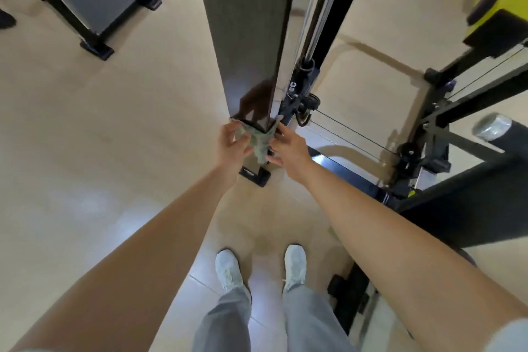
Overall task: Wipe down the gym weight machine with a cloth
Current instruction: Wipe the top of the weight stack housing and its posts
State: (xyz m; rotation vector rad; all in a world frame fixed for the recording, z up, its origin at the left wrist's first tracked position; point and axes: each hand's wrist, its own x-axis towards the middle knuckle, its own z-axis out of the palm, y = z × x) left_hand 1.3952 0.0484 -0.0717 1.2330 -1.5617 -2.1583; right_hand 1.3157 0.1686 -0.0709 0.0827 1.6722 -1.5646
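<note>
Gripping crumpled grey-green cloth [258,141] against corner of tall dark glossy machine column [245,37]: left hand [231,144], right hand [288,146], fingers curled on it

The person is wearing loose light grey trousers [225,320] that are falling over the tops of two whitish lace-up trainers, the left shoe [227,268] and the right shoe [295,266]. A pale grey sleeve edge [511,336] is showing at the lower right corner, and both forearms are showing bare down to the left hand [233,146] and the right hand [288,147].
</note>
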